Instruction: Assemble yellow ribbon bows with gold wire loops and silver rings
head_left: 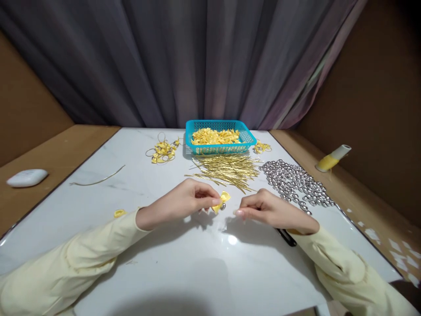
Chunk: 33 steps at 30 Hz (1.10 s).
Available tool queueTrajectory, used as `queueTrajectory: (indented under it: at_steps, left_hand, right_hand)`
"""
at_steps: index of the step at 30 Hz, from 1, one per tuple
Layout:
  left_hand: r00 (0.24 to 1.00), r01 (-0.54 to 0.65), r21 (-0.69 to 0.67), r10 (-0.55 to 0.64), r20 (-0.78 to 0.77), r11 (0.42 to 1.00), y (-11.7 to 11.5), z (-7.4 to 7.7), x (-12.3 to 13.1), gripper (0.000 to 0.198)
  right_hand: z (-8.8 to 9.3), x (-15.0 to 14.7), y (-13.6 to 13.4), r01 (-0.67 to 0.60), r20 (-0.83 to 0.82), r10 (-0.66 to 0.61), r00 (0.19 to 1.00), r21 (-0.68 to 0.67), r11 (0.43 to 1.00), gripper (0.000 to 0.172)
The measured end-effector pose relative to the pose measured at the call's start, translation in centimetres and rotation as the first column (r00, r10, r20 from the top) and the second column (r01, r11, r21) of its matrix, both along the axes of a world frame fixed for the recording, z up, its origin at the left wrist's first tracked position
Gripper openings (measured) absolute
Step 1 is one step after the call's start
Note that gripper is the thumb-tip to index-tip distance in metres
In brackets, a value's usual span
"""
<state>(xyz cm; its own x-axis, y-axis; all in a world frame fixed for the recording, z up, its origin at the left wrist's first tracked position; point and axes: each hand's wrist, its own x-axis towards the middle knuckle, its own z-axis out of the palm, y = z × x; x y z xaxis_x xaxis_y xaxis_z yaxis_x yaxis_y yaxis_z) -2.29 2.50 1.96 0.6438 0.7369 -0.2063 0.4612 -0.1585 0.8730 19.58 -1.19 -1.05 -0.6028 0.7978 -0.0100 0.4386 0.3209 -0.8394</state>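
Between the thumb and fingers of my left hand (pixel 194 197) is a yellow ribbon bow (pixel 224 199). A small shiny silver ball (pixel 223 206) hangs at the middle of the bow. My right hand (pixel 263 208) is a short way to the right, its thumb and forefinger pinched together. Whether anything thin is in that pinch is too small to make out. Behind the hands lies a pile of gold cords (pixel 226 169). Many silver balls (pixel 292 180) are spread beyond my right hand.
A blue basket (pixel 221 149) of yellow bows stands at the back. Looped bow pieces (pixel 164 149) lie left of it, more (pixel 262 147) right. Also around are a loose cord (pixel 101 180), yellow ribbon (pixel 119 213), white object (pixel 27 177), thread spool (pixel 332 159) and black tool (pixel 287 237).
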Motion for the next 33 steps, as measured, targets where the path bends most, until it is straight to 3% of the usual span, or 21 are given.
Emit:
queueTrajectory:
  at_steps: [5,10,13,19,24,29,31,33]
  left_hand:
    - [0.997,0.002,-0.069,0.004,0.079,0.998,-0.2,-0.5,0.4,0.021]
    - [0.996,0.006,-0.033,-0.003,0.094,0.999,-0.3,-0.6,0.2,0.019]
    - [0.994,0.018,-0.040,-0.014,0.110,0.999,-0.3,-0.6,0.0,0.020]
    - [0.982,0.005,-0.198,0.032,0.184,0.980,-0.5,-0.8,0.3,0.019]
    - [0.975,0.038,-0.232,0.015,0.220,0.972,-0.6,-0.8,0.2,0.018]
    - [0.986,0.048,-0.068,-0.037,0.160,0.996,-0.2,-0.6,0.0,0.016]
    - [0.988,0.076,0.012,-0.077,0.134,0.997,-0.1,-0.6,0.0,0.016]
    - [0.993,0.066,0.106,-0.076,0.093,0.992,0.0,-0.7,0.0,0.020]
  right_hand:
    - [-0.8,-1.7,-0.1,0.061,-0.096,-0.083,0.992,-0.210,0.976,0.029]
    - [-0.5,-2.0,-0.4,0.037,-0.250,-0.143,0.958,-0.385,0.922,0.036]
    - [-0.5,-1.9,-0.4,0.033,-0.273,-0.163,0.948,-0.424,0.905,0.036]
    - [-1.1,-2.1,-0.3,-0.011,-0.327,-0.151,0.933,-0.443,0.896,0.031]
    - [-1.1,-2.0,-0.3,0.002,-0.307,-0.132,0.943,-0.388,0.922,0.030]
    - [-0.9,-1.7,-0.3,0.073,-0.217,-0.136,0.967,-0.275,0.959,0.028]
    - [-1.0,-1.6,-0.3,0.109,-0.174,-0.138,0.975,-0.163,0.981,0.027]
    - [-1.1,-1.6,-0.4,0.149,-0.118,-0.144,0.983,0.040,0.988,0.024]
